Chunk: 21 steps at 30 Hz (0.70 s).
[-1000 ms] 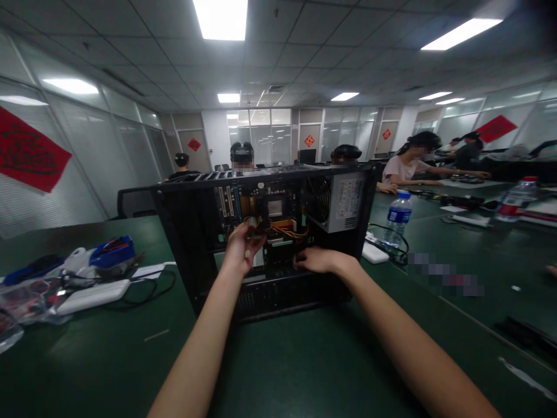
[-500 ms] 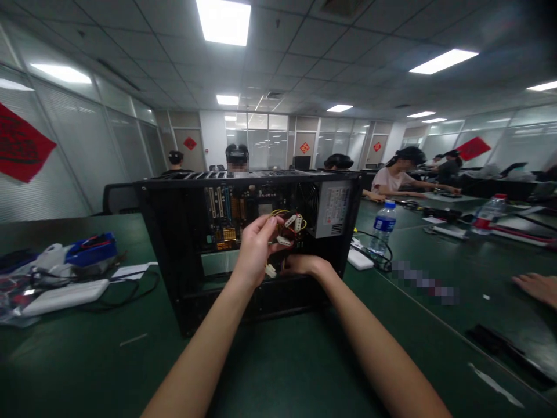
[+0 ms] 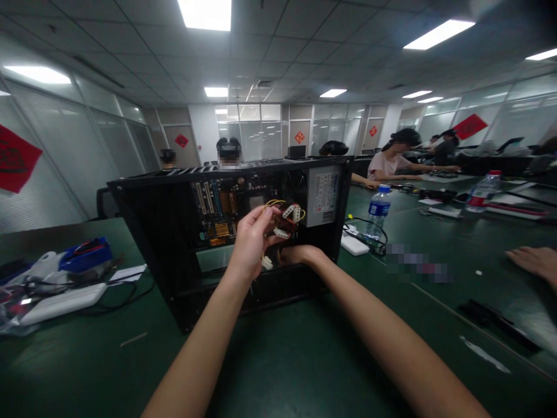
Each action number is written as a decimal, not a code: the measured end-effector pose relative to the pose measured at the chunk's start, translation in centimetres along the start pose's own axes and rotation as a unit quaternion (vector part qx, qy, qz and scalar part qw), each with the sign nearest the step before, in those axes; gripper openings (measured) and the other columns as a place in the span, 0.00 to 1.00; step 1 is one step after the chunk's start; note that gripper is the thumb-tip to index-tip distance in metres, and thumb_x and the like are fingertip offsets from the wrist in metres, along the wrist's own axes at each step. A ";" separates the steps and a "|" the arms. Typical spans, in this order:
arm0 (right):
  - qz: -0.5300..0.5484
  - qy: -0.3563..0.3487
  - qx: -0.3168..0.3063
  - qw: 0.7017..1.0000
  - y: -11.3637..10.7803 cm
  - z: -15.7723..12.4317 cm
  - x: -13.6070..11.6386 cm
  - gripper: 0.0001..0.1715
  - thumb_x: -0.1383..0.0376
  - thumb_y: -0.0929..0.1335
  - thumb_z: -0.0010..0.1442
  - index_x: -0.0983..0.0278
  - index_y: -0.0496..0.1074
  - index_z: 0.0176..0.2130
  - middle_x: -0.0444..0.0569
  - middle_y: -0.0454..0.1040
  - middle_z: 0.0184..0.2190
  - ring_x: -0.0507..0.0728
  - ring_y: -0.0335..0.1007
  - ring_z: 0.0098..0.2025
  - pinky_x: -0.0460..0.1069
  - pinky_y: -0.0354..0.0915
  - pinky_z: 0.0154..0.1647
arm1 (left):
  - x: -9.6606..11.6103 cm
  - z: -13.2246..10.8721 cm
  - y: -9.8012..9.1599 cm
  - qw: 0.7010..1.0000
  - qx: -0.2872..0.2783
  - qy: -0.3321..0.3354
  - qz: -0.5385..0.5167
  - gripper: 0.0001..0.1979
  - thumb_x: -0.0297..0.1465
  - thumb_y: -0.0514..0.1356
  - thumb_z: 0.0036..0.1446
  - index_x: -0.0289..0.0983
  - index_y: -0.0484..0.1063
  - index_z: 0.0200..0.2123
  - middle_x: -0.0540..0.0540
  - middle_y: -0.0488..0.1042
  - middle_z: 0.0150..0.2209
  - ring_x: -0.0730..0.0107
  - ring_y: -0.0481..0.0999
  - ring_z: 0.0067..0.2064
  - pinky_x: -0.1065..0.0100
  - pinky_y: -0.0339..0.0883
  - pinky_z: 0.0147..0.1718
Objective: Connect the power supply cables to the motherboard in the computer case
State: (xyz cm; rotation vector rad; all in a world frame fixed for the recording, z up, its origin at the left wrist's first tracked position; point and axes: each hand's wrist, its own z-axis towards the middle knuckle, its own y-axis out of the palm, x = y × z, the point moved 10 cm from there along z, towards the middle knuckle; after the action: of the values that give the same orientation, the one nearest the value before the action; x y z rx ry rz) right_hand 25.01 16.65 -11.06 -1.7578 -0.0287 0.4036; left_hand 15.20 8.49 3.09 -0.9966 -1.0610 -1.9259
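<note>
A black computer case (image 3: 152, 244) stands on the green table with its side open towards me. Inside it show a motherboard (image 3: 221, 200) and, at the upper right, a silver power supply (image 3: 322, 197). My left hand (image 3: 252, 238) is closed on a bunch of power cables (image 3: 275, 203) with white connectors (image 3: 289, 212), held in front of the motherboard. Lower and to the right, my right hand (image 3: 298, 255) reaches into the case. Its fingertips are hidden behind cables and shadow. Between the hands hangs another pale connector (image 3: 267, 263).
Right of the case are a water bottle (image 3: 378, 210), a white box (image 3: 354, 242) and a black cable. A blue pouch (image 3: 87, 254) and a white power strip (image 3: 65, 303) lie on the left. Another person's hand (image 3: 533, 261) rests at the right edge. Several people sit further back.
The view has shifted slightly, and the case's left end appears nearer and tilted. My left hand still holds the cables; my right hand stays low inside the case.
</note>
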 end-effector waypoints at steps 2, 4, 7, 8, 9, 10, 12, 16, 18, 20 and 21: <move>-0.012 0.021 0.005 1.000 -0.1 0.3 0.4 0.17 0.64 0.69 0.62 0.67 0.80 0.49 0.59 0.80 0.45 0.63 0.78 0.43 0.49 0.68 0.41 | 0.1 -0.1 0.0 1.000 -0.001 0.001 0.005 0.13 0.39 0.66 0.52 0.35 0.72 0.34 0.44 0.76 0.37 0.66 0.78 0.36 0.70 0.75 0.28; -0.024 0.037 0.033 0.998 -0.6 0.4 0.7 0.20 0.64 0.66 0.66 0.70 0.76 0.53 0.63 0.78 0.50 0.65 0.77 0.48 0.50 0.68 0.44 | 0.5 -0.1 -0.2 1.000 -0.001 0.009 0.008 0.13 0.39 0.66 0.53 0.35 0.72 0.34 0.44 0.76 0.37 0.66 0.77 0.35 0.69 0.75 0.28; -0.037 0.029 0.079 0.996 -1.6 0.0 0.2 0.21 0.61 0.63 0.69 0.69 0.75 0.54 0.64 0.77 0.51 0.65 0.76 0.51 0.51 0.66 0.46 | 1.1 -0.1 -0.8 1.000 0.004 0.020 0.001 0.12 0.37 0.66 0.53 0.35 0.73 0.35 0.44 0.76 0.36 0.68 0.77 0.34 0.69 0.75 0.29; -0.039 0.019 0.096 0.994 -2.0 -0.3 -0.2 0.20 0.60 0.63 0.69 0.68 0.75 0.53 0.63 0.77 0.51 0.65 0.76 0.51 0.51 0.66 0.47 | 1.2 -0.1 -1.2 1.000 0.012 0.020 -0.007 0.11 0.37 0.66 0.53 0.35 0.73 0.35 0.45 0.76 0.36 0.68 0.77 0.34 0.69 0.76 0.30; -0.042 0.009 0.115 0.992 -2.4 -0.6 -0.6 0.20 0.59 0.62 0.70 0.67 0.75 0.53 0.62 0.77 0.51 0.65 0.75 0.51 0.50 0.66 0.47 | 1.2 0.0 -1.6 0.999 0.024 0.018 -0.020 0.11 0.36 0.66 0.53 0.35 0.73 0.35 0.45 0.76 0.36 0.69 0.77 0.33 0.69 0.76 0.31; -0.044 -0.002 0.135 0.990 -2.9 -1.0 -1.1 0.20 0.58 0.62 0.71 0.66 0.75 0.52 0.61 0.77 0.51 0.65 0.75 0.51 0.50 0.65 0.47 | 1.2 0.2 -2.2 0.998 0.040 0.014 -0.038 0.11 0.36 0.66 0.53 0.35 0.73 0.35 0.45 0.77 0.37 0.70 0.77 0.33 0.68 0.76 0.32; -0.046 -0.023 0.171 0.984 -3.8 -1.9 -2.0 0.20 0.57 0.60 0.72 0.64 0.76 0.50 0.59 0.78 0.50 0.64 0.75 0.51 0.50 0.64 0.47 | 0.8 0.5 -3.5 0.994 0.077 -0.002 -0.078 0.11 0.35 0.66 0.52 0.35 0.74 0.36 0.46 0.77 0.39 0.71 0.77 0.33 0.66 0.77 0.35; -0.046 -0.058 0.218 0.973 -4.8 -3.2 -3.2 0.20 0.57 0.59 0.73 0.63 0.75 0.47 0.56 0.79 0.45 0.62 0.76 0.47 0.49 0.63 0.44 | 0.1 1.2 -5.1 0.987 0.105 -0.025 -0.122 0.09 0.33 0.65 0.51 0.35 0.73 0.35 0.47 0.76 0.39 0.71 0.77 0.32 0.65 0.76 0.37; -0.012 -0.086 0.247 0.965 -5.3 -3.6 -3.8 0.19 0.57 0.60 0.73 0.64 0.75 0.45 0.55 0.79 0.42 0.61 0.76 0.45 0.48 0.63 0.43 | 0.2 1.4 -5.3 0.987 0.103 -0.019 -0.124 0.09 0.34 0.64 0.51 0.35 0.72 0.35 0.47 0.76 0.38 0.70 0.78 0.33 0.65 0.76 0.38; 0.062 -0.121 0.294 0.946 -6.1 -4.2 -4.5 0.17 0.59 0.61 0.72 0.65 0.75 0.43 0.55 0.79 0.41 0.61 0.76 0.45 0.49 0.63 0.44 | 0.4 1.4 -5.0 0.991 0.096 -0.009 -0.098 0.11 0.35 0.65 0.51 0.35 0.72 0.35 0.47 0.76 0.37 0.68 0.78 0.34 0.64 0.76 0.39; 0.111 -0.137 0.322 0.930 -6.5 -4.4 -4.7 0.16 0.59 0.61 0.71 0.66 0.75 0.42 0.56 0.79 0.41 0.61 0.75 0.45 0.50 0.63 0.45 | 0.6 1.4 -4.7 0.993 0.090 -0.002 -0.078 0.12 0.35 0.66 0.50 0.35 0.73 0.36 0.46 0.77 0.38 0.68 0.78 0.34 0.65 0.75 0.39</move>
State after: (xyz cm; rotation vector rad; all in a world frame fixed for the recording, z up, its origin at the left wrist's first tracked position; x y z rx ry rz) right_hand 23.11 12.86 -2.91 -1.0481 0.0950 0.7312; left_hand 11.34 11.47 2.56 -0.8389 -1.3241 -1.9101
